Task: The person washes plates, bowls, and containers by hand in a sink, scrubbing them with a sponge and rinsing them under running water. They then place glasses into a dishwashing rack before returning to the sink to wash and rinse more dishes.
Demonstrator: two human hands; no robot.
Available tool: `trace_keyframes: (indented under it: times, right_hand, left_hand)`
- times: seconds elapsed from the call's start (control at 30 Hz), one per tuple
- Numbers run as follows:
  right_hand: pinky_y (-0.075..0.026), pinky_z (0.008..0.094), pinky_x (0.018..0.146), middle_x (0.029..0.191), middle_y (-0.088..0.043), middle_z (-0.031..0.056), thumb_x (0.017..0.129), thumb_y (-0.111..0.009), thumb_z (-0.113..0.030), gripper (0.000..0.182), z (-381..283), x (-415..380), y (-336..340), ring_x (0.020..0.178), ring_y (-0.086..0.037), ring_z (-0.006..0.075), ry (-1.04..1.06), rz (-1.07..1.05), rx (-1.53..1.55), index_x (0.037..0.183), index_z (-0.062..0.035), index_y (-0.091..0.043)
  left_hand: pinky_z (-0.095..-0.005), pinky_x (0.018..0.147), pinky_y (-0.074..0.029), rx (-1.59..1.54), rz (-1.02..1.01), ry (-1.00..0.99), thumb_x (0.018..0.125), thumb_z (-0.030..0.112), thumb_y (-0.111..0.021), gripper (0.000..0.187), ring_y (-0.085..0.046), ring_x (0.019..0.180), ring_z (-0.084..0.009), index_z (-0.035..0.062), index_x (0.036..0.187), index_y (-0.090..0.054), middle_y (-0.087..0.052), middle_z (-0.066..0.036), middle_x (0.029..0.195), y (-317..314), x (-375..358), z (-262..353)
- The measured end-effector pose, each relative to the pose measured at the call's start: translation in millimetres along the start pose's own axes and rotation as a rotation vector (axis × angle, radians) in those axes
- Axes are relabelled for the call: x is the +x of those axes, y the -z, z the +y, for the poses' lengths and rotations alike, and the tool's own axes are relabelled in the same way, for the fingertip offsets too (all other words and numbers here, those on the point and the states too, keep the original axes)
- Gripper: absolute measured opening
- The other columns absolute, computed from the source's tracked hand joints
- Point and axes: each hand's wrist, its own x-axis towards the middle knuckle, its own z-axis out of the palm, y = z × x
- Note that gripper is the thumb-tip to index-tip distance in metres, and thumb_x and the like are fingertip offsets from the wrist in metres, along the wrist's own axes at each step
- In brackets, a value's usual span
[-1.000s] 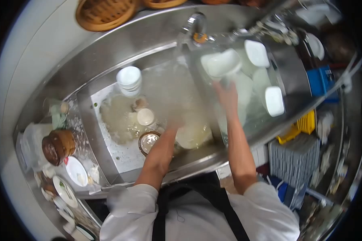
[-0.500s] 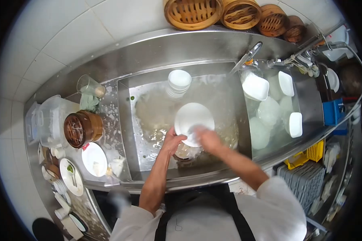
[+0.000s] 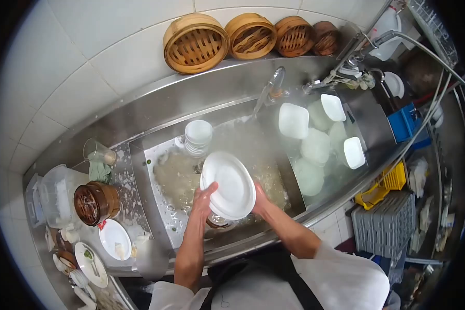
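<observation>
Head view. We hold a white plate (image 3: 228,185) over the soapy wash basin (image 3: 160,150), tilted so that its face turns up toward the camera. Our left hand (image 3: 203,200) grasps the plate's left rim, fingers spread against it. Our right hand (image 3: 261,202) sits at the right rim, mostly behind the plate; it touches the plate, but we cannot tell how far its grip is closed. Just below the plate, a small dark-rimmed bowl (image 3: 217,221) lies in the water.

Far in the same basin stands a stack of white cups (image 3: 198,136), near the running tap (image 3: 272,87). The rinse basin (image 3: 369,135) to the right holds white plates and square dishes under water; a square dish (image 3: 293,120) lies at its far left corner.

On the counter (image 3: 121,173) at left: a dark lidded jar (image 3: 93,203), a clear glass (image 3: 98,153), and a soiled plate (image 3: 114,238) nearer to us. Bamboo steamers (image 3: 196,35) line the ledge against the tiled wall.

Judgement on the handling: the plate is wet and likely slippery, so both rims want a firm hold, with the plate kept low over the basin so drips fall into the water. One hand should steady it while the other wipes the face round, then the back.
</observation>
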Motion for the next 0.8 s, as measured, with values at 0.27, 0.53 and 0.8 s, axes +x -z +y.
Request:
trace_keyframes:
  times: [0.27,0.53,0.8]
  right_hand:
    - [-0.044,0.0359,0.094,0.114,-0.062,0.0160,0.082,-0.072,-0.014,0.051,-106.2,-14.3,38.9,0.105,-0.058,0.0221,-0.003,0.062,-0.432,0.125,0.0030,-0.051]
    - [-0.048,0.0335,0.086,0.108,-0.064,0.0157,0.085,-0.067,-0.014,0.042,-136.8,-31.1,34.0,0.097,-0.062,0.0214,0.291,0.174,-0.603,0.119,0.0083,-0.055]
    - [-0.048,0.0387,0.091,0.119,-0.060,0.0107,0.095,-0.044,-0.052,0.062,-109.0,23.7,17.4,0.104,-0.060,0.0235,-0.172,-0.482,-0.188,0.131,-0.0011,-0.046]
  left_hand:
    - [-0.0279,0.066,-0.052,0.617,0.250,-0.230,0.076,0.020,-0.078,0.037,-0.064,0.075,-0.0139,-0.0043,0.102,-0.068,-0.070,-0.010,0.088,-68.9,-24.1,8.9]
    - [-0.0384,0.073,-0.058,0.135,0.457,-0.201,0.079,0.019,-0.076,0.049,-0.068,0.082,-0.0245,-0.0071,0.115,-0.057,-0.066,-0.016,0.099,8.1,-60.6,-16.2]
    - [-0.0381,0.089,-0.051,-0.404,-0.062,-0.050,0.089,0.029,-0.064,0.049,-0.064,0.098,-0.0234,-0.0032,0.124,-0.052,-0.063,-0.013,0.111,5.9,-38.6,-29.3]
